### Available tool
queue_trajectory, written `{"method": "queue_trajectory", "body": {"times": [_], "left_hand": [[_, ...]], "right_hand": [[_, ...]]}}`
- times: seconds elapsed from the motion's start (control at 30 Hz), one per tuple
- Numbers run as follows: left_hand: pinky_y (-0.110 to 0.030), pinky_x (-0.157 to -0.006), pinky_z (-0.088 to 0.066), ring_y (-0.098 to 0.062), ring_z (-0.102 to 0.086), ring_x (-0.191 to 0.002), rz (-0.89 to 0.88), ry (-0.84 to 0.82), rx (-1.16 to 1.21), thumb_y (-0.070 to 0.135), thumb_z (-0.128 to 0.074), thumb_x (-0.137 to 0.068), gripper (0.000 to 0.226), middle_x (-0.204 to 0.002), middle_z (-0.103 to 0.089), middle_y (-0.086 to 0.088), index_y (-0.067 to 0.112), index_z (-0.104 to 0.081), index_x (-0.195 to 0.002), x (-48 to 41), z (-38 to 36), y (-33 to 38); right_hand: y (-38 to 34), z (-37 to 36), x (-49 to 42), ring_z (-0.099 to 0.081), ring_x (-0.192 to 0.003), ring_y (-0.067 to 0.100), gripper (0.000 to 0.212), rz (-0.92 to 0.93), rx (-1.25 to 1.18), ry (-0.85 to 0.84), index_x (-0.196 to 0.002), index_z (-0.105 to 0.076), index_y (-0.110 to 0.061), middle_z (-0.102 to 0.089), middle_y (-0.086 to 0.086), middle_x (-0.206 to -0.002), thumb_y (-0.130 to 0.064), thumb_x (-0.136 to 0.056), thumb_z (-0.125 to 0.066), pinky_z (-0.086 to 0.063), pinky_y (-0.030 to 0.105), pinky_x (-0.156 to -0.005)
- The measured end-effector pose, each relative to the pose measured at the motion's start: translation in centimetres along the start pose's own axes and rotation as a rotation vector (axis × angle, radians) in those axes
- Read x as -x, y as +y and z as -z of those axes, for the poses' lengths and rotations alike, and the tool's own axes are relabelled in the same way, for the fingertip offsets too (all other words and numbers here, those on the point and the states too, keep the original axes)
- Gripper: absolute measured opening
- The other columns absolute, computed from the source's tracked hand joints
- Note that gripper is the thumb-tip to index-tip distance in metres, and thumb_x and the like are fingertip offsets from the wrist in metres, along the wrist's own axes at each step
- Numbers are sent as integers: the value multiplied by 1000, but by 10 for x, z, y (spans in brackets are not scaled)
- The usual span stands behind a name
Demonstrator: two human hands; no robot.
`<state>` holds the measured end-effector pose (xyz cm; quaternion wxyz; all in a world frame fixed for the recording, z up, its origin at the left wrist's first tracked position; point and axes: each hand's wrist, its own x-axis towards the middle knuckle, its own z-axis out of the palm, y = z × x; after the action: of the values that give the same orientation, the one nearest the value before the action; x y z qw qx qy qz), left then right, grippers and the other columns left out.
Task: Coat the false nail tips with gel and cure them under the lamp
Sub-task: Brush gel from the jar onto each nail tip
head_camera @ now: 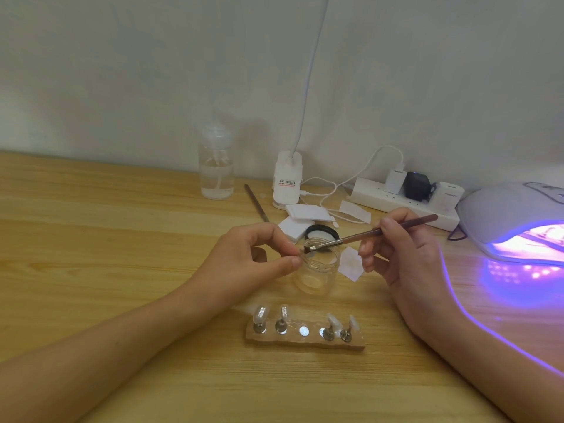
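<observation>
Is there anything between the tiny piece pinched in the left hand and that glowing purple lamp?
Only the right hand and its brush sit between the pinched tip and the lamp; a flat white square lies beneath.

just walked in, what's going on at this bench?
A person is brushing gel. The right hand holds a brush, its bristles touching a small piece pinched in the left hand above an open glass jar. The piece is too small to identify. The wooden holder in front carries four nail tips, and its middle spot is empty. The lamp on the right glows purple.
</observation>
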<state>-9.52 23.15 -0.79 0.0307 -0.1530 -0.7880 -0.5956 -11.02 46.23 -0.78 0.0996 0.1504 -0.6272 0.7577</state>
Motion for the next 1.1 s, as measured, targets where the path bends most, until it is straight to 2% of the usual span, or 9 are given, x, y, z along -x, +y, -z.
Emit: {"method": "queue_trajectory", "body": {"times": [0.1,0.27,0.4,0.57,0.73,0.87,1.0,1.1], "left_hand": [[-13,-52,-39,-2,-39,-47,-2,-5,8,20,-79,-78,14,-85,-74,14,27,-69,-70,1,0,1],[-17,-55,-41,-6,-40,-50,1,-6,-1,20,-79,-79,12,-89,-74,13,26,-70,-73,0,0,1],[-17,-55,-41,-9,-41,-53,8,-9,10,22,-79,-78,12,-88,-74,14,28,-70,-72,1,0,1],[-16,-56,-42,-7,-40,-52,9,-13,14,23,-79,-78,11,-89,-74,15,27,-70,-73,0,0,1],[-16,-54,-41,-5,-41,-51,10,-15,4,23,-78,-79,12,-89,-74,14,30,-70,-74,0,0,0],[-18,-55,-41,-5,-41,-51,6,-17,4,23,-78,-79,12,-90,-74,14,30,-70,-74,-1,0,0],[-13,-53,-40,-2,-40,-49,3,-16,6,22,-78,-79,13,-87,-74,16,31,-70,-73,-1,0,-1],[-12,-52,-39,-1,-39,-48,-3,-16,7,21,-79,-79,14,-84,-73,16,30,-70,-72,-1,0,0]], "right_hand": [[1,3,-1,-57,-54,14,18,-16,-10,62,-81,-54,-18,-62,6,-61,-20,-98,-51,-48,22,-50],[-2,-2,0,-60,-56,16,15,10,-19,-19,-78,-60,-25,-64,7,-64,-32,-91,-58,-50,23,-52],[0,1,-1,-57,-52,15,21,-21,-14,57,-79,-55,-19,-62,6,-61,-18,-99,-49,-48,22,-49],[-2,-3,-1,-60,-56,15,19,-2,-37,-11,-75,-61,-27,-64,6,-63,-28,-94,-56,-50,22,-52],[0,1,-2,-57,-53,14,24,-30,-42,95,-77,-56,-20,-61,6,-59,-17,-100,-49,-48,21,-49],[-2,-2,-2,-59,-56,14,15,-22,-74,14,-78,-58,-21,-62,6,-62,-26,-92,-54,-49,22,-51],[1,1,-3,-56,-51,14,20,-51,-29,80,-81,-53,-15,-61,6,-59,-16,-100,-48,-47,21,-48],[0,0,-3,-57,-54,13,16,-39,-79,50,-82,-53,-15,-61,5,-60,-23,-95,-52,-48,21,-49]]}}
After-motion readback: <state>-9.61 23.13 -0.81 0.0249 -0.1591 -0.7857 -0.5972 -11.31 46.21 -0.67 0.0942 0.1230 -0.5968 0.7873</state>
